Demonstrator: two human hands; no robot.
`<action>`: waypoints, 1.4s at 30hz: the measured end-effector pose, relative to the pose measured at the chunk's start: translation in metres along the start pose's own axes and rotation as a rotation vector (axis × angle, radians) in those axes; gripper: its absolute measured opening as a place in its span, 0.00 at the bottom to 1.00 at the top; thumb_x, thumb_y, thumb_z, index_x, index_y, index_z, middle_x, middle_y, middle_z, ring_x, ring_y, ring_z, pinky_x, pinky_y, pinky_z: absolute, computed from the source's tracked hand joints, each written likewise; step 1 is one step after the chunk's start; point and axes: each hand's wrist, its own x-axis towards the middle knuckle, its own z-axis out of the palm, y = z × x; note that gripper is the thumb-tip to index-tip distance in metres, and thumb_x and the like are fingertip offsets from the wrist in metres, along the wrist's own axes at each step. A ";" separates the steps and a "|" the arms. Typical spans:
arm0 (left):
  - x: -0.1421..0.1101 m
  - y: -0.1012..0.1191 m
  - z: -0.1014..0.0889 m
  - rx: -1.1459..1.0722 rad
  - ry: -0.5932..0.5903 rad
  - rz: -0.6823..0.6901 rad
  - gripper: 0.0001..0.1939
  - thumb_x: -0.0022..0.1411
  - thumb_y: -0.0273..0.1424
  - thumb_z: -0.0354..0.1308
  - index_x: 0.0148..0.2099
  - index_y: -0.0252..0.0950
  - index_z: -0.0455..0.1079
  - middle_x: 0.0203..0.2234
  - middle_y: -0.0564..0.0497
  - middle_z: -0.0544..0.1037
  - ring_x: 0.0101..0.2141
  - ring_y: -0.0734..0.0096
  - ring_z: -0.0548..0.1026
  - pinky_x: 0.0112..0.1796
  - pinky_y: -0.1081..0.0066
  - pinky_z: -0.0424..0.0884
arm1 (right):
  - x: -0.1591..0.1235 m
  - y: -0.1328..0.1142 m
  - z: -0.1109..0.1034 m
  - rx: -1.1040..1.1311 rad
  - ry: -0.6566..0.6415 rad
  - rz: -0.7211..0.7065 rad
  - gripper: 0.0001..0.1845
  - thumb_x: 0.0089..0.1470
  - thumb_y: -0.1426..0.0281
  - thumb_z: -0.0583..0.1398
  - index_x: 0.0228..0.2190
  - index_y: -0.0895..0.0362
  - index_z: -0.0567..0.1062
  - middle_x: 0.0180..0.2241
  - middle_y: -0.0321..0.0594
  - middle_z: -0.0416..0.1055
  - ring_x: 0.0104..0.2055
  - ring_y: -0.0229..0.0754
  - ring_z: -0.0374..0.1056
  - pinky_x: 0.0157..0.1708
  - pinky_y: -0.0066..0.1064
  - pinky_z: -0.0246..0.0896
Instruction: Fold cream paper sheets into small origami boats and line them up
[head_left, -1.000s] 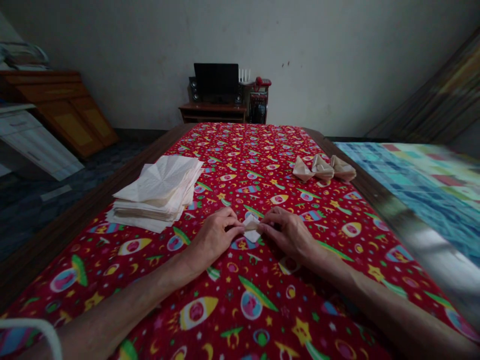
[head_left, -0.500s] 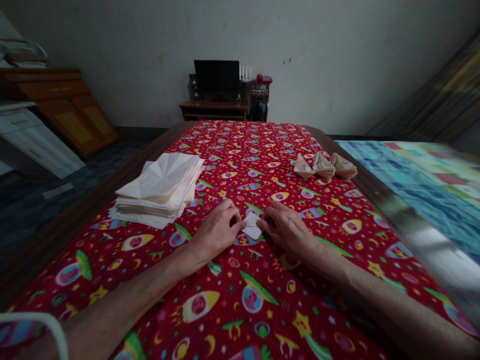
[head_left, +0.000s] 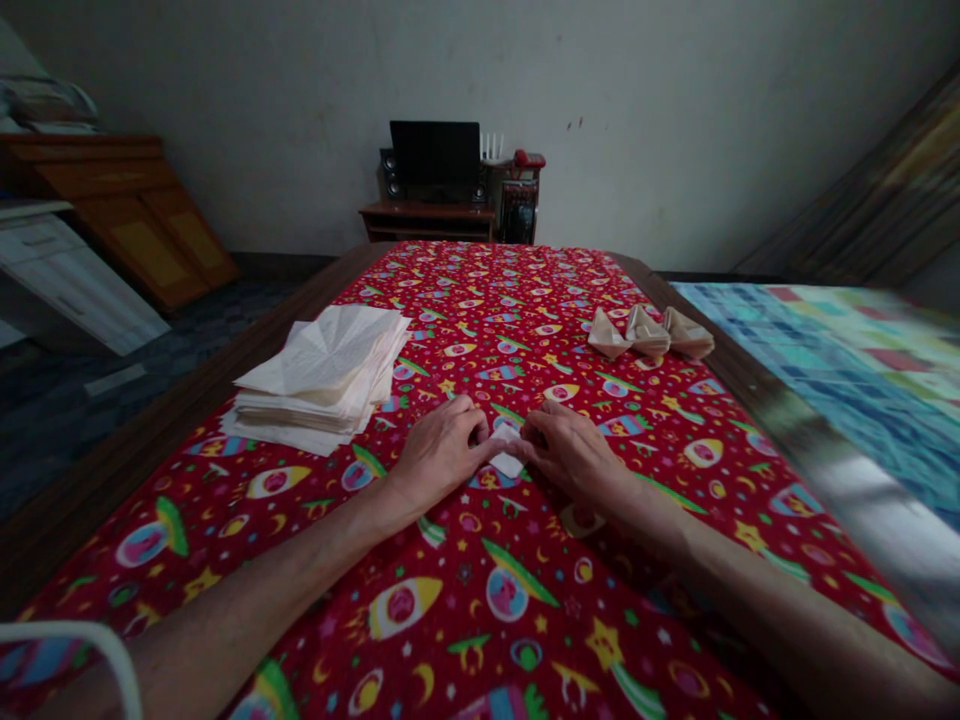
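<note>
A small folded piece of white paper [head_left: 508, 464] lies on the red patterned cloth in front of me. My left hand [head_left: 442, 447] is closed at its left side, the thumb stretched across the paper. From the other side my right hand [head_left: 570, 447], fingers curled, presses its thumb on the same paper. The two thumb tips come close together over its middle and cover part of it. A stack of creased paper sheets [head_left: 322, 360] lies to the left, beyond my left hand.
Several folded paper pieces [head_left: 646, 335] stand at the right of the cloth [head_left: 480, 600]. A pale curved cable or tube [head_left: 112, 650] crosses the lower left corner. Far back are a monitor [head_left: 435, 153] and a red telephone [head_left: 529, 160]. A bed [head_left: 825, 340] is at the right.
Both thumbs have moved inward from the paper's side corners to its middle and now cover more of it. The stack and the folded pieces stay put.
</note>
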 end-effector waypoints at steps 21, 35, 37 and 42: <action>-0.011 -0.005 -0.002 -0.008 0.033 0.063 0.13 0.54 0.41 0.61 0.34 0.36 0.68 0.33 0.51 0.70 0.35 0.66 0.69 0.36 0.67 0.65 | -0.004 0.006 0.004 0.251 0.028 0.103 0.07 0.51 0.66 0.61 0.28 0.57 0.72 0.25 0.34 0.69 0.25 0.35 0.62 0.24 0.24 0.51; -0.011 0.018 -0.001 -0.373 0.293 0.059 0.03 0.55 0.25 0.58 0.32 0.37 0.66 0.25 0.55 0.73 0.26 0.76 0.71 0.27 0.77 0.67 | -0.007 -0.013 0.004 0.533 0.042 0.138 0.07 0.50 0.72 0.57 0.27 0.56 0.76 0.22 0.32 0.71 0.24 0.36 0.66 0.24 0.25 0.55; -0.011 0.012 -0.006 -0.233 0.357 0.154 0.03 0.58 0.25 0.56 0.32 0.37 0.66 0.26 0.54 0.72 0.29 0.74 0.71 0.30 0.76 0.67 | -0.008 -0.015 0.002 0.509 0.029 0.114 0.06 0.50 0.72 0.57 0.29 0.56 0.76 0.25 0.33 0.73 0.26 0.37 0.67 0.26 0.26 0.57; -0.014 0.000 -0.020 0.182 0.322 0.388 0.07 0.64 0.25 0.49 0.34 0.35 0.66 0.31 0.49 0.71 0.36 0.66 0.70 0.39 0.67 0.66 | -0.014 -0.019 -0.002 0.549 0.117 0.093 0.09 0.54 0.67 0.58 0.38 0.55 0.71 0.30 0.37 0.75 0.30 0.39 0.70 0.30 0.28 0.62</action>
